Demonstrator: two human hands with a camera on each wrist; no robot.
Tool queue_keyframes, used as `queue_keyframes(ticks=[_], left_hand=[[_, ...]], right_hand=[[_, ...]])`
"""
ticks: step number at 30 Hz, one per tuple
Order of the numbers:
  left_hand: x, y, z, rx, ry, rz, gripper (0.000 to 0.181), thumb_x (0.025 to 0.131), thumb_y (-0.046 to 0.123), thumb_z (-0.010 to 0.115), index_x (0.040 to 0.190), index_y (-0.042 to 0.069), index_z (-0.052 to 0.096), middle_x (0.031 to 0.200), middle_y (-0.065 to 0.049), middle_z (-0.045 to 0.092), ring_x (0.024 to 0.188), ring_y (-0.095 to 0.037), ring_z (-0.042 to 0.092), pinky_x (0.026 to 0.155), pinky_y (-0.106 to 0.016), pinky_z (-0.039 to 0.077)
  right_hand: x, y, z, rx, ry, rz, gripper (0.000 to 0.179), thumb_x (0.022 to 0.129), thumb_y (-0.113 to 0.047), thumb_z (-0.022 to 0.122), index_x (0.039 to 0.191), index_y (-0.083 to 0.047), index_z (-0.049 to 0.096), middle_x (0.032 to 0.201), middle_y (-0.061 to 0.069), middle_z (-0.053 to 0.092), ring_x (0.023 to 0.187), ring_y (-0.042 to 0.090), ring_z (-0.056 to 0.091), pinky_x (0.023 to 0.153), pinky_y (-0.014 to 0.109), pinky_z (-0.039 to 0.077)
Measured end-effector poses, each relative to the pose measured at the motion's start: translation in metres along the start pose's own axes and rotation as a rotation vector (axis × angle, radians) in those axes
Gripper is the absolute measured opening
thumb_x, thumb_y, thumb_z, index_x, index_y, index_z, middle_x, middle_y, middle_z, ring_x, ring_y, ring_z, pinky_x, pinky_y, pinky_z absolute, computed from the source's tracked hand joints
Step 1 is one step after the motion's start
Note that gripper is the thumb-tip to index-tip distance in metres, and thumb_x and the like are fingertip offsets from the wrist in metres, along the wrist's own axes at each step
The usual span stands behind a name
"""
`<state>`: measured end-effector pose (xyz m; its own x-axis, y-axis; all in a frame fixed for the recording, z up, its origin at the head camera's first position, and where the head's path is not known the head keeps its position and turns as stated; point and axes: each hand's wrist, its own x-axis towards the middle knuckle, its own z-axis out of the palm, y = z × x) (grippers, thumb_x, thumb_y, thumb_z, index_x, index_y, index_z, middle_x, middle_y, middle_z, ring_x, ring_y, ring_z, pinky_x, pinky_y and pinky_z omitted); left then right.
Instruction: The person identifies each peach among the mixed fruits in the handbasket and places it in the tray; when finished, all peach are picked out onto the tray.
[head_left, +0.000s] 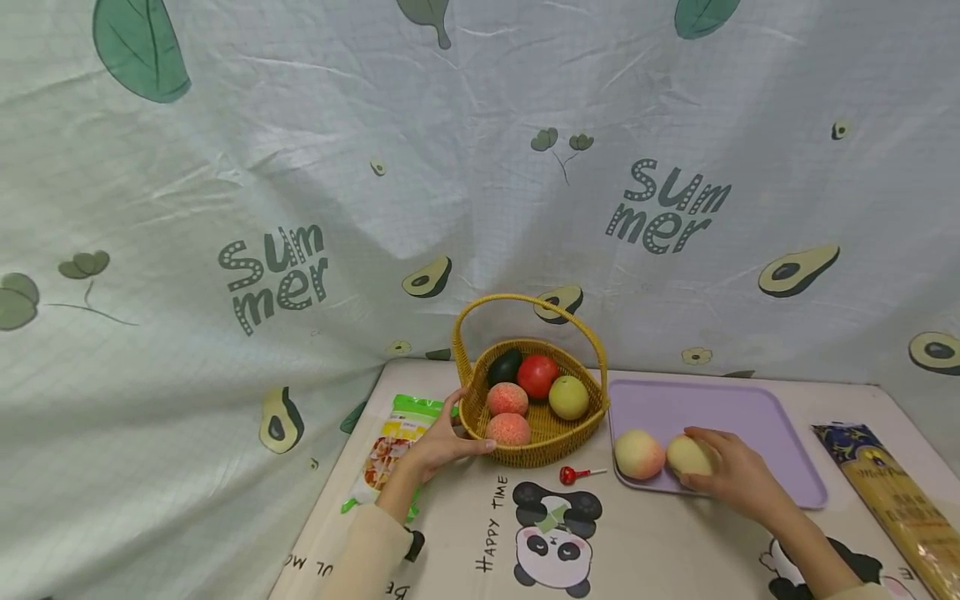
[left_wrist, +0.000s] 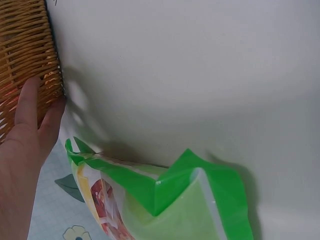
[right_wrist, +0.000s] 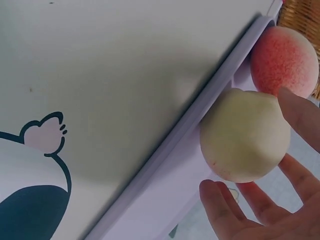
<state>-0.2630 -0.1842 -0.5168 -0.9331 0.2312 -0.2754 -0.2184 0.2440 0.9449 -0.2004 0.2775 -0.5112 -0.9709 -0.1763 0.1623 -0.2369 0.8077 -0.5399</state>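
A yellow wicker basket [head_left: 543,454] with a tall handle holds two red-speckled peaches [head_left: 507,398], a red round fruit [head_left: 537,377], a yellow-green round fruit [head_left: 568,397] and a dark green fruit [head_left: 505,367]. My left hand [head_left: 442,446] holds the basket's left side, thumb along the front and fingers against the wicker [left_wrist: 42,60]. Over the front edge of the purple tray [head_left: 720,400], my right hand [head_left: 738,475] grips a pale yellow peach [right_wrist: 245,135] between thumb and fingers. A pink-blushed peach [head_left: 640,455] sits close beside it in the tray's front left corner.
A green-edged food bag [head_left: 390,442] lies left of the basket, under my left forearm in the head view. A red lollipop [head_left: 568,475] is in front of the basket. At the right lies a long golden packet [head_left: 892,500]. A printed curtain [head_left: 480,208] hangs behind the table.
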Motion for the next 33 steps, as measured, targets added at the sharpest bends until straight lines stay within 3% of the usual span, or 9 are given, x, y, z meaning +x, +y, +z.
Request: queue_keyframes(ticks=[6,9,15,19,22,26,29,33], left_hand=[[0.002,-0.001,0.001,0.001,-0.002,0.004,0.117,0.079,0.024,0.094,0.165,0.034,0.014,0.159,-0.030,0.034,0.141,-0.046,0.049,0.115,-0.057,0.043],[0.002,-0.002,0.001,-0.003,-0.004,0.006,0.117,0.079,0.024,0.094,0.165,0.034,0.014,0.160,-0.030,0.033,0.143,-0.047,0.047,0.116,-0.057,0.043],[0.001,-0.001,0.001,-0.006,-0.005,0.002,0.117,0.079,0.024,0.093,0.165,0.034,0.014,0.160,-0.031,0.033,0.142,-0.046,0.047,0.116,-0.057,0.042],[0.001,-0.002,0.000,-0.014,-0.008,0.005,0.117,0.079,0.024,0.093,0.165,0.034,0.014,0.159,-0.031,0.033,0.141,-0.046,0.049,0.116,-0.057,0.042],[0.001,-0.002,-0.002,-0.017,-0.004,0.008,0.117,0.079,0.023,0.093,0.165,0.033,0.013,0.159,-0.031,0.034,0.140,-0.046,0.050,0.116,-0.057,0.043],[-0.001,-0.004,-0.003,-0.013,-0.006,0.001,0.118,0.079,0.024,0.093,0.165,0.033,0.012,0.159,-0.031,0.034,0.140,-0.045,0.050,0.115,-0.057,0.044],[-0.002,-0.003,-0.003,-0.013,-0.017,-0.004,0.118,0.080,0.025,0.093,0.165,0.034,0.012,0.159,-0.030,0.034,0.140,-0.043,0.050,0.114,-0.055,0.045],[-0.002,-0.001,-0.002,-0.021,-0.036,0.007,0.117,0.081,0.025,0.092,0.165,0.033,0.011,0.159,-0.030,0.035,0.137,-0.041,0.054,0.111,-0.050,0.048]], right_hand=[[0.001,-0.005,-0.005,-0.010,0.010,-0.010,0.073,0.075,-0.023,0.093,0.134,0.004,0.062,0.132,0.044,0.055,0.120,0.067,0.051,0.092,0.079,0.042],[0.006,-0.017,-0.009,-0.026,0.031,-0.028,0.072,0.076,-0.024,0.093,0.135,0.002,0.062,0.135,0.047,0.050,0.114,0.073,0.050,0.088,0.082,0.041],[0.026,-0.073,-0.025,-0.010,0.084,-0.074,0.063,0.082,-0.017,0.088,0.138,-0.003,0.063,0.145,0.041,0.047,0.121,0.068,0.050,0.093,0.079,0.042],[0.041,-0.117,-0.024,0.066,0.084,-0.153,0.049,0.089,-0.012,0.081,0.135,-0.004,0.066,0.136,0.029,0.059,0.118,0.051,0.063,0.091,0.063,0.056],[0.058,-0.146,-0.008,0.149,-0.010,-0.215,0.043,0.092,-0.013,0.079,0.132,-0.005,0.068,0.127,0.020,0.067,0.107,0.039,0.071,0.082,0.049,0.062],[0.085,-0.173,0.026,0.200,-0.210,-0.235,0.044,0.092,-0.018,0.080,0.133,-0.007,0.068,0.125,0.013,0.071,0.103,0.033,0.071,0.085,0.046,0.061],[0.103,-0.182,0.052,0.203,-0.337,-0.223,0.048,0.091,-0.018,0.081,0.135,-0.006,0.067,0.130,0.014,0.070,0.113,0.036,0.068,0.096,0.051,0.058],[0.119,-0.185,0.077,0.205,-0.418,-0.163,0.050,0.088,-0.015,0.083,0.135,-0.006,0.067,0.128,0.016,0.071,0.111,0.032,0.068,0.097,0.049,0.057]])
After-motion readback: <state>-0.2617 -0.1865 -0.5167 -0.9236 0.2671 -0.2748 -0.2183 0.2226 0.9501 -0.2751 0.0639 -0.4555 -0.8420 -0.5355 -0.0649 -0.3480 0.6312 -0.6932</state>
